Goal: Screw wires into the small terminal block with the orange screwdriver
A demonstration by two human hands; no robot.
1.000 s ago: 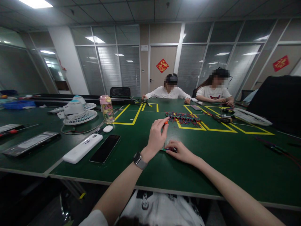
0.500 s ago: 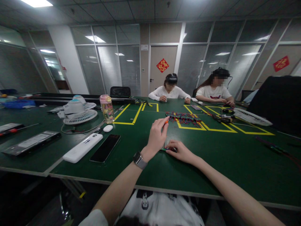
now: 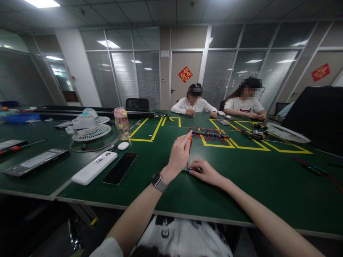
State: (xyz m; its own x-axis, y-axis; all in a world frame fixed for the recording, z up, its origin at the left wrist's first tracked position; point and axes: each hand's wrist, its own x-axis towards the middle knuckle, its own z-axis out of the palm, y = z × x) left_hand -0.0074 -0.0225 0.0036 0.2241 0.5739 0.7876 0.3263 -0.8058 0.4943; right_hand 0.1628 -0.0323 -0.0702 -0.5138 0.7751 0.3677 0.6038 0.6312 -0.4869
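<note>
My left hand (image 3: 179, 151), with a watch on its wrist, is closed around a screwdriver (image 3: 190, 142). Its orange handle shows past the fingers, and the thin shaft points down toward a small green circuit board (image 3: 185, 170). Whether the tip touches the board is too small to tell. Close to the tabletop, my right hand (image 3: 204, 172) pinches that board at its right side, and the fingers hide most of it. Beyond my hands lies a cluster of green boards with red and blue wires (image 3: 210, 134).
Left of my hands are a black phone (image 3: 120, 169), a white power bank (image 3: 94, 168), a small white case (image 3: 123, 146), a bottle (image 3: 122, 124) and a fan (image 3: 89, 128). Yellow tape marks (image 3: 252, 147) line the green table. Two people (image 3: 193, 105) (image 3: 243, 103) sit opposite.
My left fingers have shifted slightly on the screwdriver, and more of its orange handle shows. My right hand and the board have stayed in place.
</note>
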